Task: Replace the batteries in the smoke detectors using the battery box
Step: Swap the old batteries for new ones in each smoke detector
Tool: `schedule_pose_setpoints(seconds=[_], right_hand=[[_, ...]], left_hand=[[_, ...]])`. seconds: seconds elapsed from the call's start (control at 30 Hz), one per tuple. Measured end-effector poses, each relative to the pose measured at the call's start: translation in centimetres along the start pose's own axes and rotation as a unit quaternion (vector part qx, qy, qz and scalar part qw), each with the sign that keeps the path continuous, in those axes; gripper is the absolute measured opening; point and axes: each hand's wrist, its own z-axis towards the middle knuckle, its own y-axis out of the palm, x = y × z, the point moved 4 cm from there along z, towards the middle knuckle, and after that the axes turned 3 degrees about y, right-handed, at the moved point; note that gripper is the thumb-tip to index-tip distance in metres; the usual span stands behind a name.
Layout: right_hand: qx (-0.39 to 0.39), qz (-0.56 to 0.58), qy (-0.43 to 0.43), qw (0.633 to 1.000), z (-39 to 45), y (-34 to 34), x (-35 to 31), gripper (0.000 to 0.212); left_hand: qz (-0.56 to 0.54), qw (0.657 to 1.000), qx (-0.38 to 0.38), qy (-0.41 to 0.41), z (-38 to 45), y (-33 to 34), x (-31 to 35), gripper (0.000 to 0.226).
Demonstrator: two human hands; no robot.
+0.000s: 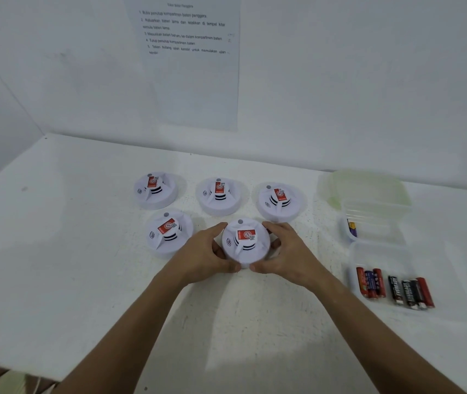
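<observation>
Cupping the light, rigid smoke detector (245, 242) by its smooth rim, our left hand (205, 255) and right hand (287, 251) curl around opposite sides.

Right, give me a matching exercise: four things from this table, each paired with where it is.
Things:
1. Held detector
2. Batteries
3. Sheet
4. Lid

Places:
A. On the wall
B. Between left hand and right hand
C. Far right, behind the boxes
D. In the near clear box

Pairs: 1-B, 2-D, 3-A, 4-C
</observation>
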Motion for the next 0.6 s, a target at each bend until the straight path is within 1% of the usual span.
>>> schedule_pose_setpoints(seconds=[0.07,0.13,0.17,0.27,0.33,0.37,0.43,0.5,0.53,0.57,0.6], right_hand=[[-0.002,-0.016,0.006,1.0,-0.2,-0.2,-0.8,0.088],[-0.006,-0.026,0.004,1.0,-0.1,-0.4,-2.0,0.095],[-0.007,-0.024,-0.004,1.0,0.0,-0.5,-2.9,0.095],[-0.019,-0.014,-0.037,0.999,1.0,0.1,-6.2,0.094],[-0.04,-0.014,-0.05,0.998,2.1,1.4,-8.0,0.094],[-0.057,-0.02,-0.055,0.997,2.7,2.4,-8.8,0.095],[-0.094,-0.03,-0.064,0.993,3.7,4.4,-10.1,0.097],[-0.135,-0.041,-0.065,0.988,4.5,6.3,-11.2,0.097],[-0.151,-0.051,-0.065,0.985,4.8,7.3,-11.5,0.097],[-0.163,-0.066,-0.066,0.982,5.0,8.1,-11.8,0.098],[-0.171,-0.075,-0.06,0.981,5.2,8.8,-11.9,0.1]], left_hand=[[0.019,1.0,0.014,-0.012,-0.6,-0.4,0.2,0.064],[0.051,0.997,0.058,-0.027,-1.4,-1.7,0.5,0.069],[0.063,0.994,0.086,-0.029,-1.8,-2.7,0.7,0.069],[0.059,0.983,0.174,-0.01,-2.8,-6.3,0.9,0.059],[0.066,0.974,0.215,-0.02,-3.5,-8.6,0.0,0.055],[0.078,0.97,0.227,-0.033,-3.9,-9.6,-0.6,0.057],[0.095,0.971,0.21,-0.07,-4.7,-11.0,-2.3,0.066],[0.099,0.976,0.162,-0.107,-5.4,-11.7,-3.4,0.074],[0.094,0.98,0.138,-0.11,-5.6,-11.7,-3.6,0.069],[0.095,0.983,0.119,-0.103,-5.8,-11.7,-3.5,0.056],[0.102,0.985,0.107,-0.093,-5.7,-11.6,-3.6,0.048]])
